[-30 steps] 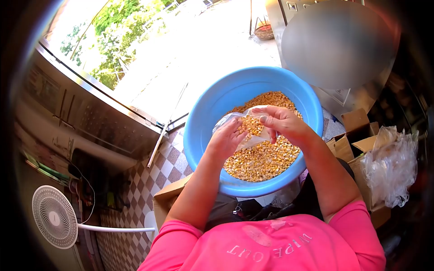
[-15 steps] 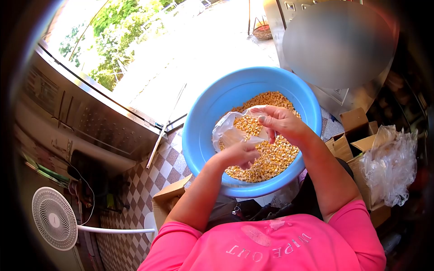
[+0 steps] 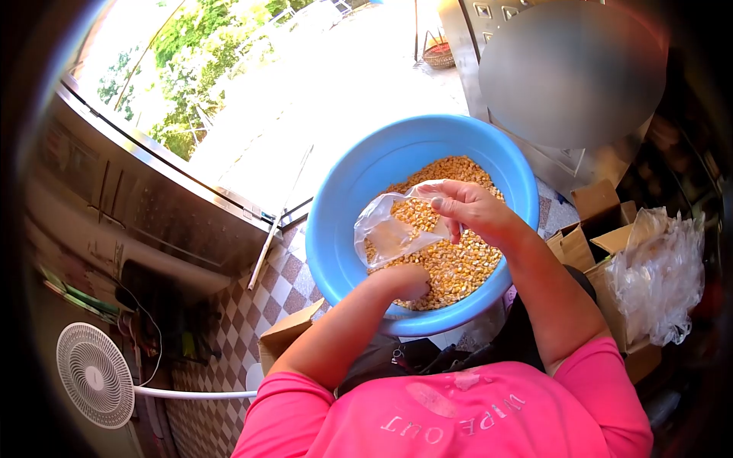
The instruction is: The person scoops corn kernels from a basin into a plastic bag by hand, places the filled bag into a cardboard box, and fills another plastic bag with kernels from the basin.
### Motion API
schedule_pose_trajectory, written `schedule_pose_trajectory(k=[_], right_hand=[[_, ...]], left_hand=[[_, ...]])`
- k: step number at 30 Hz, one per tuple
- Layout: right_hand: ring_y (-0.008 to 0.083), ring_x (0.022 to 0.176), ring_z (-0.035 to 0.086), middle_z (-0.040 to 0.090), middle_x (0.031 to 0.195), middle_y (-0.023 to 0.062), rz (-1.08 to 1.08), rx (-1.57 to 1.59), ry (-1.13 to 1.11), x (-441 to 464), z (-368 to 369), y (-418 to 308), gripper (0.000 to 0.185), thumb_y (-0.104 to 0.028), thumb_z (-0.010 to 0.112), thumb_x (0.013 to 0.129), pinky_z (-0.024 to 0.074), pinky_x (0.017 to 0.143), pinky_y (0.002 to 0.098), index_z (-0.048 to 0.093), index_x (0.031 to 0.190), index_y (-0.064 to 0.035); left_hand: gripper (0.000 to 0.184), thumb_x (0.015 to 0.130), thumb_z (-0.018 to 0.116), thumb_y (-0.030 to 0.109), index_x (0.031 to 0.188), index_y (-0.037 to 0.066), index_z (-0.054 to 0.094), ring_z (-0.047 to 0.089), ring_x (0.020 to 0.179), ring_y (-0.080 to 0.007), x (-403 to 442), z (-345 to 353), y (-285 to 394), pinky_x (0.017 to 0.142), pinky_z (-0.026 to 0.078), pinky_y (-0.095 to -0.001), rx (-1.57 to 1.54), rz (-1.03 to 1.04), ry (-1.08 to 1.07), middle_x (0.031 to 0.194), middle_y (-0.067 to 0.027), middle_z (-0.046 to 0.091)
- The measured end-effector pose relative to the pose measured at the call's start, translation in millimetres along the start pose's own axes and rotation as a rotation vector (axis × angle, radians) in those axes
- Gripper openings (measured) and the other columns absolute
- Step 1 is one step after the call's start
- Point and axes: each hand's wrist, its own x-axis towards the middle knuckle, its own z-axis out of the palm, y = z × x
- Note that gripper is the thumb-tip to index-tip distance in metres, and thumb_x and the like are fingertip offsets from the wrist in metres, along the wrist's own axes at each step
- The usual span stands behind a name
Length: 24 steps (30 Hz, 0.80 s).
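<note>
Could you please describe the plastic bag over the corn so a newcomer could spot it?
Find the big blue tub in the middle. Over its yellow corn, the right hand holds the pale, see-through bag. Unlike the crumpled plastic outside the tub, it is in a hand.

A hand could pass inside the blue basin [image 3: 357,162] along its far wall; the plastic bag [image 3: 378,227] and right hand [image 3: 475,209] block its middle, the left hand [image 3: 408,281] its near side.
</note>
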Motion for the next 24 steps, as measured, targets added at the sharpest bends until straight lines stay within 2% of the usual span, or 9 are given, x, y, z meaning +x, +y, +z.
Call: schedule_pose_trajectory(k=[2,6,9,12,14,16,17,22,24], right_hand=[[0.0043,0.054,0.050,0.054,0.070,-0.0004,0.002,0.007,-0.012,-1,0,-2,0.042,-0.025,0.054,0.091,0.0460,0.049,0.0197,0.048,0.124,0.0006],[0.0038,0.054,0.050,0.055,0.072,-0.0001,-0.005,0.008,-0.008,0,1,0,0.042,-0.025,0.054,0.091,0.0454,0.050,0.0192,0.049,0.124,0.0007],[0.0037,0.054,0.049,0.055,0.071,-0.0002,-0.004,-0.030,-0.004,0,-1,1,0.042,-0.025,0.054,0.091,0.0454,0.050,0.0192,0.049,0.124,0.0010],[0.0036,0.054,0.050,0.055,0.070,-0.0004,-0.003,-0.050,-0.023,0,-1,0,0.042,-0.025,0.053,0.092,0.0454,0.049,0.0191,0.049,0.123,0.0011],[0.0036,0.054,0.050,0.055,0.070,-0.0004,-0.005,-0.051,-0.019,0,-1,0,0.041,-0.025,0.053,0.092,0.0454,0.049,0.0191,0.049,0.123,0.0009],[0.0037,0.054,0.050,0.054,0.069,-0.0004,-0.008,-0.050,-0.011,-1,1,-1,0.041,-0.025,0.053,0.092,0.0455,0.049,0.0191,0.049,0.123,0.0007],[0.0037,0.054,0.050,0.054,0.069,-0.0007,-0.005,-0.035,-0.012,-1,2,-4,0.041,-0.025,0.053,0.092,0.0456,0.049,0.0191,0.049,0.123,0.0005],[0.0062,0.053,0.052,0.058,0.083,0.0032,-0.009,0.004,-0.013,-1,2,-3,0.043,-0.026,0.055,0.091,0.0451,0.048,0.0198,0.049,0.123,0.0014],[0.0037,0.054,0.050,0.052,0.067,-0.0017,0.001,-0.009,-0.001,-2,4,-4,0.041,-0.024,0.054,0.091,0.0457,0.049,0.0190,0.049,0.124,0.0000]], left_hand=[[0.033,0.085,0.046,0.023,0.097,-0.004,0.060,0.061,0.074,-0.0297,2,4,-11,0.071,0.047,-0.0391,-0.088,0.158,0.222,0.087,-0.0177,0.063],[0.029,0.089,0.048,0.027,0.093,-0.001,0.057,0.054,0.058,-0.0209,-11,-6,-16,0.055,0.044,-0.0327,-0.351,0.303,0.318,0.073,-0.0091,0.057],[0.019,0.094,0.047,0.024,0.094,0.007,0.053,0.033,0.044,-0.0035,-30,-19,-15,0.039,0.022,-0.0180,-1.306,0.430,0.091,0.058,0.0050,0.037],[0.018,0.094,0.047,0.022,0.092,0.005,0.053,0.032,0.042,-0.0044,-31,-24,-25,0.038,0.023,-0.0191,-1.672,0.468,0.156,0.054,0.0048,0.035],[0.020,0.095,0.045,0.021,0.098,0.003,0.053,0.043,0.048,-0.0061,-33,-26,-32,0.041,0.033,-0.0185,-1.668,0.552,0.219,0.062,0.0006,0.048],[0.027,0.095,0.044,0.020,0.109,-0.001,0.052,0.058,0.064,-0.0113,-31,-28,-31,0.052,0.046,-0.0192,-1.961,0.563,0.446,0.083,-0.0083,0.060],[0.033,0.095,0.042,0.020,0.118,-0.003,0.048,0.061,0.087,-0.0182,-21,-25,-42,0.072,0.052,-0.0233,-1.947,0.620,0.461,0.109,-0.0168,0.057],[0.037,0.095,0.044,0.019,0.126,-0.001,0.042,0.051,0.111,-0.0221,-22,-25,-39,0.090,0.044,-0.0328,-1.960,0.689,0.573,0.123,-0.0150,0.050],[0.039,0.094,0.044,0.019,0.128,0.001,0.040,0.046,0.118,-0.0226,-22,-24,-39,0.095,0.040,-0.0356,-1.958,0.690,0.617,0.127,-0.0130,0.047]])
